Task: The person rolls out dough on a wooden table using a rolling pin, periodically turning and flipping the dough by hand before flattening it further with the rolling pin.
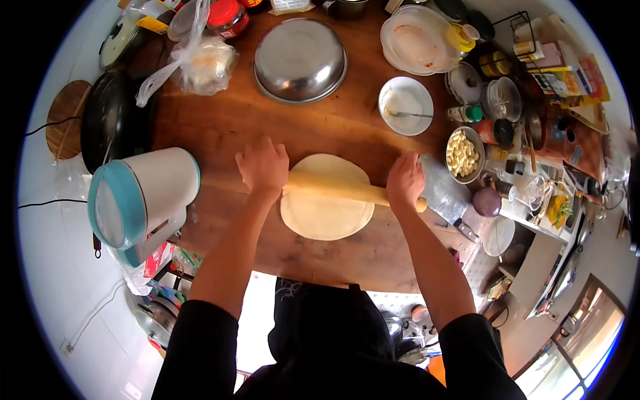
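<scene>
A wooden rolling pin [333,188] lies across a flat, roundish sheet of dough [327,220] on the wooden table. My left hand [263,165] is closed around the pin's left end, just beyond the dough's edge. Around the right end, my right hand [405,180] is closed too, with the pin's tip showing past it. The dough spreads out both above and below the pin. Beside my right hand lies a cleaver [448,193] with a dark handle, its blade flat on the table.
An upturned metal basin [300,59] sits at the back. To the right are a white bowl with a spoon [405,105], a bowl of pale cloves [463,156] and a purple onion [487,202]. A white and teal appliance [150,193] stands left. A tied plastic bag [205,65] lies back left.
</scene>
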Available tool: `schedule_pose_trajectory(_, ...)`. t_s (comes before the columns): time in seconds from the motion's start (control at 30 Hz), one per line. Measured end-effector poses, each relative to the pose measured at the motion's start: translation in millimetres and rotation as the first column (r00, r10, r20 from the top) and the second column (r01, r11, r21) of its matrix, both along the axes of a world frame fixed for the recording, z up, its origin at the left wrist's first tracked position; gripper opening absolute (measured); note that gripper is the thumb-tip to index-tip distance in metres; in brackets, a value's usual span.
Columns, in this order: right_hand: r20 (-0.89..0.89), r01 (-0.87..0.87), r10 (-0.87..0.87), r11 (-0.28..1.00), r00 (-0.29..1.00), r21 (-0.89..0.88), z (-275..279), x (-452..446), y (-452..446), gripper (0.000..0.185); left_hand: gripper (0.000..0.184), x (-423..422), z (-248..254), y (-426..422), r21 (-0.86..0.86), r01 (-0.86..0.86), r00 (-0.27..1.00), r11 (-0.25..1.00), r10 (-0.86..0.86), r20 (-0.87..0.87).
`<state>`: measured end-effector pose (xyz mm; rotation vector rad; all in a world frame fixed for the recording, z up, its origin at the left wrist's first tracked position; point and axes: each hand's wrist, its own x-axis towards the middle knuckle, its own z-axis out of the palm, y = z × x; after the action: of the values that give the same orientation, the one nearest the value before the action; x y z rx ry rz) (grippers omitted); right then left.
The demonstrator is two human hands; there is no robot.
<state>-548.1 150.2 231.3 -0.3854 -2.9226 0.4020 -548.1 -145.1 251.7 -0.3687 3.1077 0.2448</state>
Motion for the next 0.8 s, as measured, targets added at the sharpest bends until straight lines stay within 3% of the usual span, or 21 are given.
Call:
schedule_pose_trajectory(0.07,-0.078,-0.039,0.040,0.999,0.996,0.013,7.2,10.1,-5.3,0.015,0.020,9.9,1.9,-4.5,-0.029,-0.083,0.996,0.996,0.083,-0.023)
schedule_pose_trajectory(0.13,-0.070,-0.045,0.043,0.999,0.997,-0.024,1.8,53.1,-5.8,0.012,0.015,49.5,-6.4,-10.0,-0.059,0.100,0.987,0.993,-0.107,-0.123)
schedule_pose_trajectory(0.2,-0.067,-0.041,0.037,0.997,0.997,-0.062,13.9,85.8,1.0,0.010,0.012,88.9,5.4,-9.0,-0.025,0.117,0.975,0.993,-0.120,-0.189)
schedule_pose_trajectory(0.27,-0.107,-0.353,0.341,0.928,0.934,-0.117,34.6,110.3,9.0,0.014,0.012,106.6,2.8,-12.0,0.017,0.123,0.978,0.992,-0.118,-0.170)
schedule_pose_trajectory(0.33,-0.126,-0.338,0.330,0.940,0.936,-0.044,37.0,132.4,18.8,0.020,0.013,134.9,2.7,-8.7,0.071,0.112,0.987,0.991,-0.103,-0.127)
schedule_pose_trajectory(0.43,-0.125,-0.297,0.301,0.953,0.945,0.054,28.4,148.9,28.7,0.036,0.012,147.1,0.8,2.9,0.122,0.136,0.954,0.983,-0.096,-0.285)
schedule_pose_trajectory(0.5,-0.207,-0.331,0.329,0.943,0.921,0.028,15.2,149.6,29.1,0.039,0.010,150.5,-5.9,5.3,0.025,0.088,0.946,0.996,-0.076,-0.315)
schedule_pose_trajectory(0.53,-0.221,-0.317,0.332,0.943,0.917,0.098,15.6,131.2,27.3,0.029,0.010,135.8,-2.1,2.7,0.030,0.091,0.948,0.995,-0.077,-0.308)
schedule_pose_trajectory(0.6,-0.070,-0.352,0.364,0.925,0.929,0.144,25.1,79.7,18.2,0.020,0.010,85.8,13.3,-9.0,0.095,0.192,0.980,0.977,-0.196,0.031)
schedule_pose_trajectory(0.63,-0.062,-0.364,0.375,0.922,0.925,0.134,17.7,61.0,19.0,0.020,0.010,69.9,6.0,-7.2,0.090,0.180,0.982,0.980,-0.184,0.043)
schedule_pose_trajectory(0.7,-0.018,-0.425,0.426,0.905,0.905,0.026,12.5,38.4,21.3,0.014,0.011,45.4,-1.3,-0.8,0.090,-0.245,0.959,0.965,0.255,-0.125)
schedule_pose_trajectory(0.73,-0.047,-0.421,0.424,0.905,0.905,0.056,21.3,38.9,17.5,0.015,0.013,61.6,-17.3,0.0,-0.071,-0.301,0.927,0.951,0.274,-0.254)
schedule_pose_trajectory(0.77,-0.281,-0.395,0.416,0.910,0.865,0.130,18.5,43.2,12.3,0.015,0.016,83.7,-11.5,5.2,-0.159,-0.191,0.951,0.969,0.143,-0.275)
schedule_pose_trajectory(0.8,-0.203,-0.382,0.398,0.917,0.895,0.116,23.7,47.8,10.5,0.013,0.014,92.9,-8.1,5.8,-0.135,-0.165,0.954,0.977,0.123,-0.274)
